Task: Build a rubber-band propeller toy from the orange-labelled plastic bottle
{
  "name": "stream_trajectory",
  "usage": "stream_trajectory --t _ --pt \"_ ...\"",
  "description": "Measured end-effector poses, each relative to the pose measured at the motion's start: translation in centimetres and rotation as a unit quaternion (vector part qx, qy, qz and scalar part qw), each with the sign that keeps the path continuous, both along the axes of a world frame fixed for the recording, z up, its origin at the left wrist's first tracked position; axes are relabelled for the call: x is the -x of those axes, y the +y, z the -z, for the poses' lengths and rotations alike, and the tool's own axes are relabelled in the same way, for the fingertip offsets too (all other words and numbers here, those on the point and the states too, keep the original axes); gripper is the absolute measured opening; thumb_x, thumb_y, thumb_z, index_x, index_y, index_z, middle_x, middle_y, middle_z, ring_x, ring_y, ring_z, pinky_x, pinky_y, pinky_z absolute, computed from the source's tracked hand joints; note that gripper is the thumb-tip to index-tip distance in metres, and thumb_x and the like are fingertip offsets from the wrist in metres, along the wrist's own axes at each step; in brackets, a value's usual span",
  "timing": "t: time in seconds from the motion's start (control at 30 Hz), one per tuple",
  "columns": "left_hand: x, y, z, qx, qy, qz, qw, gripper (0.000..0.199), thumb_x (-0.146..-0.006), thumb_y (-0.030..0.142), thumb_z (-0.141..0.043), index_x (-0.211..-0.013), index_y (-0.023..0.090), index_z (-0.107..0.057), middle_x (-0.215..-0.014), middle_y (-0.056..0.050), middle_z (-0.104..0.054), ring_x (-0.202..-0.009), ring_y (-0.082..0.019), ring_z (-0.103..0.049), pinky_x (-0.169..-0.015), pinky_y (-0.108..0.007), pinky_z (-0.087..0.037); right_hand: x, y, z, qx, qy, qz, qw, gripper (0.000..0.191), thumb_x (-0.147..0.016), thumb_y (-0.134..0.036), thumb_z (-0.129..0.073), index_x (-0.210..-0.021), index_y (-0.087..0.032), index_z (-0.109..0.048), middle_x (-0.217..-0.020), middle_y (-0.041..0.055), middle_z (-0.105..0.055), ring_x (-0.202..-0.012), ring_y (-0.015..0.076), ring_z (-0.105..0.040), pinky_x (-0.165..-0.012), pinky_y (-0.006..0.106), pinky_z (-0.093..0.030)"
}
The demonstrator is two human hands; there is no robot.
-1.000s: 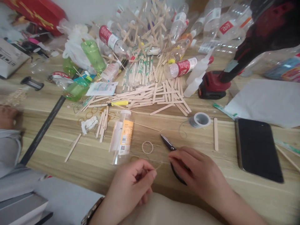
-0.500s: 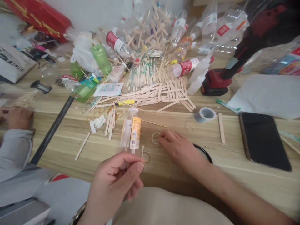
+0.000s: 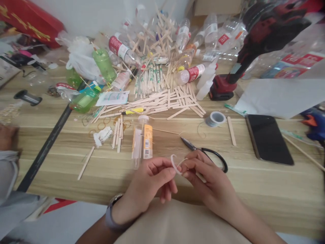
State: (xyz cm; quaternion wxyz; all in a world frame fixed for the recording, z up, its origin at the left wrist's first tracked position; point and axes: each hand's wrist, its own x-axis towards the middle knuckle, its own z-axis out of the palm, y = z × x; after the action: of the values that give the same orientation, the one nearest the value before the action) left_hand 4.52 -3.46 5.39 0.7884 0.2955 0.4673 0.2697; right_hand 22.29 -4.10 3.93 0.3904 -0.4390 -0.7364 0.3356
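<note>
My left hand [image 3: 154,181] and my right hand [image 3: 207,178] meet above the table's front edge, fingertips pinched together. Between them is a pale, whitish loop [image 3: 173,163], which looks like a rubber band; both hands grip it near its lower end. Fingers partly cover it, and anything else in the left pinch is hidden. Just behind my left hand lies a clear plastic bottle [image 3: 138,144] with an orange label. Black-handled scissors [image 3: 195,147] lie behind my right hand, which overlaps part of their handle.
Wooden craft sticks [image 3: 159,103], a yellow-handled tool [image 3: 134,110] and several plastic bottles crowd the back. To the right are a tape roll [image 3: 215,119], a phone [image 3: 269,139] and a red-black power tool [image 3: 228,81]. Another person's hand [image 3: 7,135] rests at the left edge.
My right hand has picked the pale loop off the table and brought it to my left hand. The left hand has shifted right, and the scissors have come into fuller view.
</note>
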Motion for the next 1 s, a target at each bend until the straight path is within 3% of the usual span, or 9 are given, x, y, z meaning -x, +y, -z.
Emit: stream_trajectory --t 0.17,0.3,0.5,0.77,1.0 --pt "-0.05 -0.14 0.25 0.050 -0.082 -0.026 0.995 0.022 -0.076 0.035 -0.069 -0.080 0.014 -0.064 -0.050 0.004 -0.057 -0.033 -0.002 -0.040 -0.031 -0.014 -0.025 0.21 0.25 0.16 0.020 -0.003 -0.026 0.999 0.018 -0.088 -0.009 -0.051 -0.081 -0.022 -0.062 -0.075 0.0016 -0.060 -0.070 0.0147 -0.060 -0.062 0.025 -0.052" --pt "-0.17 -0.33 0.41 0.055 -0.061 -0.027 0.996 0.026 -0.075 0.038 -0.071 -0.079 0.014 -0.064 -0.049 0.005 -0.056 -0.033 -0.003 -0.040 -0.031 -0.014 -0.023 -0.01 -0.09 0.25 0.049 0.002 -0.026 0.998 0.014 -0.090 -0.015 -0.054 -0.085 -0.022 -0.065 -0.080 0.0030 -0.063 -0.074 0.0155 -0.063 -0.064 0.026 -0.053" --pt "-0.18 -0.56 0.53 0.066 -0.050 0.004 0.997 0.027 -0.075 0.040 -0.071 -0.076 0.014 -0.062 -0.051 0.004 -0.059 -0.034 -0.002 -0.042 -0.031 -0.013 -0.023 -0.22 -0.54 0.12 0.055 0.034 0.039 0.997 0.008 -0.089 -0.026 -0.062 -0.095 -0.022 -0.064 -0.080 0.0015 -0.066 -0.065 0.0131 -0.060 -0.063 0.026 -0.052" --pt "-0.28 -0.50 0.43 0.068 -0.030 0.033 0.997 0.026 -0.077 0.040 -0.068 -0.078 0.015 -0.061 -0.051 0.005 -0.059 -0.034 -0.003 -0.042 -0.031 -0.013 -0.026 0.02 0.10 -0.24 0.024 0.059 0.012 0.998 0.012 -0.090 -0.019 -0.058 -0.079 -0.022 -0.064 -0.070 -0.0006 -0.063 -0.066 0.0134 -0.060 -0.059 0.025 -0.050" --pt "-0.19 -0.27 0.48 0.047 -0.009 0.066 0.997 0.025 -0.080 0.041 -0.064 -0.078 0.016 -0.061 -0.051 0.005 -0.058 -0.035 -0.003 -0.040 -0.033 -0.015 -0.026 -0.24 0.11 0.33 -0.009 0.029 0.011 0.999 0.013 -0.091 -0.014 -0.053 -0.085 -0.024 -0.059 -0.074 0.0010 -0.070 -0.100 0.0199 -0.068 -0.072 0.027 -0.056"
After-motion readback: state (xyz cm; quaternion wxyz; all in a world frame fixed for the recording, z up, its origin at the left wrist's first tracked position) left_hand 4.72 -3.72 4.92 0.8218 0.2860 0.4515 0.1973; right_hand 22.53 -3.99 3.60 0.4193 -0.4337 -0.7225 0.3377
